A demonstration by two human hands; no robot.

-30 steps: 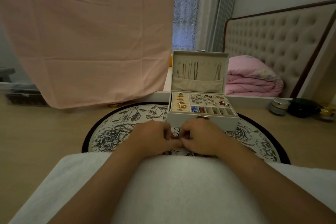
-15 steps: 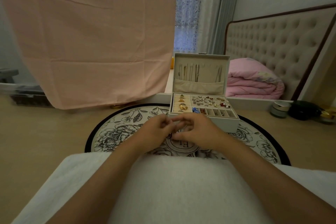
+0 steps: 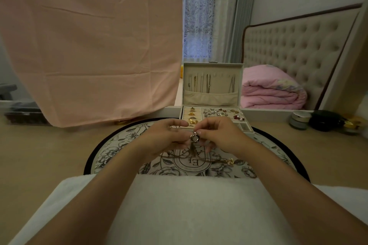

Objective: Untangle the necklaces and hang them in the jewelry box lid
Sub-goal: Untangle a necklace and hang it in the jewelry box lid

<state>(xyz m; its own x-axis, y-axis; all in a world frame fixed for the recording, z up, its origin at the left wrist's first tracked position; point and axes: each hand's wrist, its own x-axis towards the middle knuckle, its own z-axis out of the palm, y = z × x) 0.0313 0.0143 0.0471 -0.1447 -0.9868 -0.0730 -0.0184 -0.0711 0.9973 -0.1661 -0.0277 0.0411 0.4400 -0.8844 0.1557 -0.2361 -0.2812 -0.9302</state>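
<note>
The right hand [image 3: 221, 137] pinches the top of a ring pendant [image 3: 194, 137] between thumb and forefinger. The left hand [image 3: 165, 137] closes on the pendant from the other side, lower fingers curled at the chain. Both hands are raised above the round floral mat [image 3: 123, 145] at the counter's near edge. From the pendant the tangled necklaces [image 3: 199, 157] hang down and trail over the middle of the mat, ending at a gold charm [image 3: 231, 161] towards its right side. Just behind the hands, at the far edge of the mat, stands the jewelry box [image 3: 247, 127]. Its lid [image 3: 237, 77] is upright, with several chains [image 3: 201, 83] hanging inside above a pocket. A small jar [image 3: 299, 120] sits at the counter's right.
</note>
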